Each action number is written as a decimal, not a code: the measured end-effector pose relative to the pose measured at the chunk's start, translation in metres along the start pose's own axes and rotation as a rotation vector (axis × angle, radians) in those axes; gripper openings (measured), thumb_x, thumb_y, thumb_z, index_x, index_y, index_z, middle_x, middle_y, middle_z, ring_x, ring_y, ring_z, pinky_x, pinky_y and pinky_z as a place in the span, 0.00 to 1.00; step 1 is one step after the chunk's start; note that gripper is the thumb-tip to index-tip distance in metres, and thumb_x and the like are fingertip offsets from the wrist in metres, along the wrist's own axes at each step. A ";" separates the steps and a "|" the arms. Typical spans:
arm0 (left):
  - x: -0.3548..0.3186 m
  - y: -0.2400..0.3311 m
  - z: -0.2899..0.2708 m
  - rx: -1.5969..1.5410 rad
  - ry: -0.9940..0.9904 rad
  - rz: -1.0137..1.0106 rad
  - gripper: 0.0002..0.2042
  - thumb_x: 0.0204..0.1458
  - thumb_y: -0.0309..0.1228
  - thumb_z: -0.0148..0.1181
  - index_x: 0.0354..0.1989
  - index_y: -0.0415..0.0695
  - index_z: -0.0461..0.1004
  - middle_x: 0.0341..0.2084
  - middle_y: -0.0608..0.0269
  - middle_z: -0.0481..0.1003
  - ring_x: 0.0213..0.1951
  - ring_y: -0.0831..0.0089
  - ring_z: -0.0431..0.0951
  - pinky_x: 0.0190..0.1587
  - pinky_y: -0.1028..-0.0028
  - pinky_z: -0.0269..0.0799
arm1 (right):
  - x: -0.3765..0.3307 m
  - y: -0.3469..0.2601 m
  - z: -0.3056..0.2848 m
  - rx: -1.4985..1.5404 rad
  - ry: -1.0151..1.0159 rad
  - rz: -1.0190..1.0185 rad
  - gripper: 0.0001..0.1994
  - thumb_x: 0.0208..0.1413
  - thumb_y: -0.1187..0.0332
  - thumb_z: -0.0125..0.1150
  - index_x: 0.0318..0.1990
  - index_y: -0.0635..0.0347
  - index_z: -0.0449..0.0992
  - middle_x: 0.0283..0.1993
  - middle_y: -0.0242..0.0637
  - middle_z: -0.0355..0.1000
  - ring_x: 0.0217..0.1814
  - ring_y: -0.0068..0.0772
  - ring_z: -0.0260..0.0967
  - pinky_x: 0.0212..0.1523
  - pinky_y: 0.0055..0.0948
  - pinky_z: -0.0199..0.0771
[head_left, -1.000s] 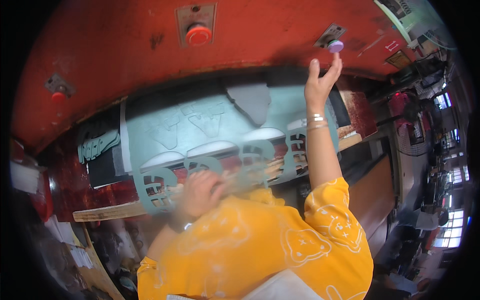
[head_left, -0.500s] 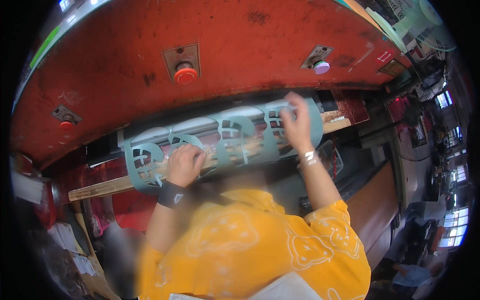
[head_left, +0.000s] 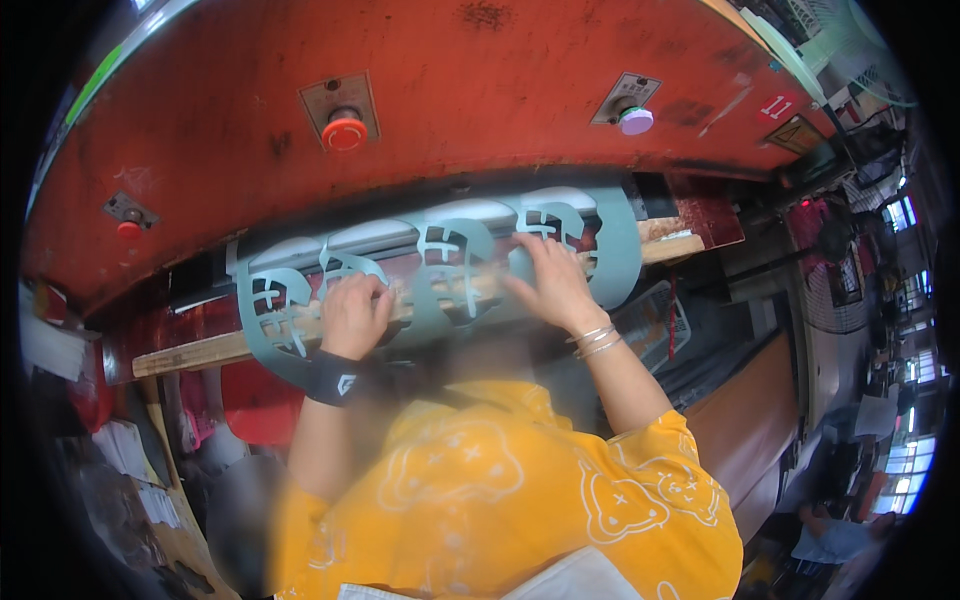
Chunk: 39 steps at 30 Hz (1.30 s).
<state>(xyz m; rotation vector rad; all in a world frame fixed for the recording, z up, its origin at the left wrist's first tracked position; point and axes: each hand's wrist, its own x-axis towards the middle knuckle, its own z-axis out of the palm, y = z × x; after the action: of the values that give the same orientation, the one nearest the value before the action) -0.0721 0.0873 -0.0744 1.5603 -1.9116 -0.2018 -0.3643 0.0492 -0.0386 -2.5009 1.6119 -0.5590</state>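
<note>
yellow short-sleeved shirt (head_left: 545, 490), white cartoon outlines (head_left: 625, 505), black wristband (head_left: 328, 380), silver bangles (head_left: 593, 341)

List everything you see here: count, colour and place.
Machine front: one, orange-red, across the top
Large knob: one, red, upper middle
Small knob: one, red, panel's left
Right knob: one, lilac, panel's right
Cut-out sheet: one, pale teal, under both hands
Wooden strip: one, tan, beneath sheet
Fan: one, pale green, top right
Papers: several, white, lower left
Co-worker: one, blue top, lower right
Windows: several, bright, far right
Smaller background items: unclear
Wristband: one, black, left wrist
Bracelets: count unclear, silver, right wrist
Shirt: one, yellow-orange, bottom
Left hand: one, on sheet's left half
Right hand: one, on sheet's right half
</note>
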 end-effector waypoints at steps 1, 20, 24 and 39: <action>-0.001 -0.001 0.000 0.002 0.004 0.004 0.06 0.46 0.31 0.59 0.22 0.43 0.72 0.22 0.56 0.71 0.31 0.54 0.72 0.35 0.60 0.65 | -0.001 0.001 0.001 0.016 0.021 -0.017 0.27 0.48 0.59 0.64 0.56 0.52 0.63 0.45 0.46 0.68 0.50 0.48 0.65 0.51 0.41 0.62; 0.137 0.007 -0.018 -0.653 0.020 -0.065 0.20 0.51 0.36 0.56 0.50 0.38 0.71 0.43 0.45 0.73 0.47 0.51 0.73 0.52 0.62 0.67 | 0.174 -0.027 0.007 0.063 -0.031 0.084 0.42 0.38 0.49 0.70 0.62 0.55 0.61 0.66 0.61 0.48 0.66 0.67 0.46 0.64 0.55 0.48; 0.179 -0.011 0.029 -0.327 0.039 0.052 0.38 0.52 0.46 0.55 0.65 0.34 0.49 0.61 0.45 0.58 0.63 0.50 0.56 0.65 0.55 0.44 | 0.189 -0.034 0.042 0.021 0.041 0.161 0.42 0.32 0.52 0.72 0.60 0.51 0.65 0.67 0.56 0.46 0.64 0.66 0.46 0.63 0.57 0.48; 0.173 -0.011 0.045 0.012 -0.028 0.099 0.34 0.47 0.44 0.61 0.61 0.45 0.60 0.60 0.50 0.60 0.64 0.50 0.52 0.65 0.49 0.40 | 0.170 0.058 -0.027 0.884 0.148 0.286 0.36 0.33 0.65 0.69 0.58 0.59 0.69 0.66 0.53 0.57 0.67 0.44 0.56 0.65 0.36 0.54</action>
<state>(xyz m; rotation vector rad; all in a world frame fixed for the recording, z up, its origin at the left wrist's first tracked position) -0.1020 -0.0877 -0.0477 1.4731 -2.0093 -0.1707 -0.3619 -0.1254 0.0111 -1.5877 1.3038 -1.1228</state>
